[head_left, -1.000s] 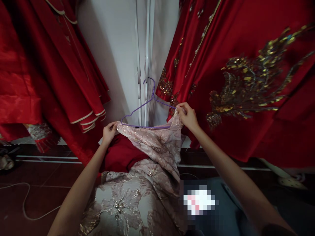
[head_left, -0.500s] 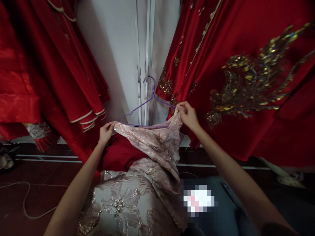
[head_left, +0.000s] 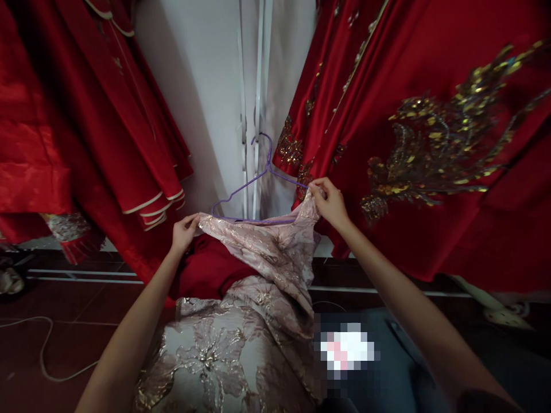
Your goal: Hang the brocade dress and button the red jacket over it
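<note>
A pale pink floral dress [head_left: 275,252] with metallic gold threads stretches between my two hands. My left hand [head_left: 185,232] pinches its upper left corner. At the upper right corner, my right hand [head_left: 328,201] grips the cloth close to one arm of a purple wire hanger [head_left: 269,166]. The hanger's lower bar lies along the dress's neckline, partly inside it, and its hook points up. Below my left hand a patch of red cloth [head_left: 215,269] shows beneath the pale fabric. The skirt part, with a large flower, drapes down toward me.
Red garments [head_left: 129,132] hang at the left, and a red gown [head_left: 430,229] with gold sequins hangs at the right. White doors [head_left: 193,86] stand behind. A white cable [head_left: 47,355] lies on the dark floor. A blurred-out bright patch [head_left: 348,347] sits at lower right.
My left hand has shifted very slightly to the left with the cloth still pinched. Everything else looks the same.
</note>
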`<state>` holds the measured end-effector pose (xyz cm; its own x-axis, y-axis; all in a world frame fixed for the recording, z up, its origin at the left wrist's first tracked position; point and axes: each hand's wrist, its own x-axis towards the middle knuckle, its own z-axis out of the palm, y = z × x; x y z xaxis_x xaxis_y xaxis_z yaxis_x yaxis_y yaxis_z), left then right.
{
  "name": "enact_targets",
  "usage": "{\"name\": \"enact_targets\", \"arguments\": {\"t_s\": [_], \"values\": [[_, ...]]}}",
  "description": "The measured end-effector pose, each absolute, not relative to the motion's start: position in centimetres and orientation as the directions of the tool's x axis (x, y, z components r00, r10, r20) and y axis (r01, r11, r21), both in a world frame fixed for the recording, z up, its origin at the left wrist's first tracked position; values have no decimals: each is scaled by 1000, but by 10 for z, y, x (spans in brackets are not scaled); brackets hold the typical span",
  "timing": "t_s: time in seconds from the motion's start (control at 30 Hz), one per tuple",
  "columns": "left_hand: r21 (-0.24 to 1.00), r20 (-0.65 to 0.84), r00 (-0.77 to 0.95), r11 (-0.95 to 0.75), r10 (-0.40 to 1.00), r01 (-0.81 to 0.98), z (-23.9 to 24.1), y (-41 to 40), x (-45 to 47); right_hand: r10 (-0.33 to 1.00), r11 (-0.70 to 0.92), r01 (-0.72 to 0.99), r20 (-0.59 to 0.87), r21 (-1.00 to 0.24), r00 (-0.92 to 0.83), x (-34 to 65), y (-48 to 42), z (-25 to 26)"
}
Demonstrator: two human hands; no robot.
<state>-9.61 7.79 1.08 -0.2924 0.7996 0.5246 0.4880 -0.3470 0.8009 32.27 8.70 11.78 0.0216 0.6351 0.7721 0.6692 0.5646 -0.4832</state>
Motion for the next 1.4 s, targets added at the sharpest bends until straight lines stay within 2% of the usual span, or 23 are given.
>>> {"name": "enact_targets", "arguments": {"t_s": [0.2, 0.37, 0.47, 0.57, 0.7, 0.83, 0.9, 0.93, 1.0, 1.13, 1.2, 1.27, 1.4], "values": [[795, 525, -272, -350, 807, 496, 10, 80, -102, 638, 562, 671, 770, -484, 21, 323, 86, 118], [764, 562, -263, -369, 784, 529, 29, 82, -98, 636, 572, 658, 771, -490, 21, 324, 88, 118], [685, 631, -162, -447, 759, 576, 53, 84, -78, 663, 590, 616, 749, -521, -1, 321, 92, 112], [585, 680, 23, -561, 733, 586, 81, 87, -49, 684, 610, 563, 729, -558, -17, 317, 96, 104], [658, 550, 204, -571, 810, 492, 102, 90, -37, 688, 619, 525, 726, -585, -1, 316, 99, 100], [809, 398, 131, -414, 908, 416, 86, 79, -74, 688, 627, 522, 726, -578, -22, 318, 99, 101], [827, 276, 158, -317, 948, 463, 67, 65, -97, 686, 626, 529, 728, -573, -24, 318, 97, 102], [800, 201, 226, -293, 953, 523, 57, 57, -107, 687, 622, 537, 727, -570, -24, 317, 95, 102], [680, 178, 304, -340, 936, 650, 38, 39, -121, 695, 609, 556, 719, -566, -28, 316, 92, 103], [387, 344, 274, -401, 898, 831, 15, 19, -132, 708, 590, 580, 705, -562, -36, 315, 86, 105], [336, 383, 219, -356, 897, 872, 13, 21, -132, 708, 595, 572, 705, -565, -41, 315, 85, 108], [385, 381, 147, -301, 913, 872, 15, 28, -129, 709, 607, 554, 703, -569, -56, 316, 84, 110], [598, 312, 109, -284, 944, 749, 28, 40, -123, 708, 616, 550, 702, -565, -72, 318, 84, 111]]}}
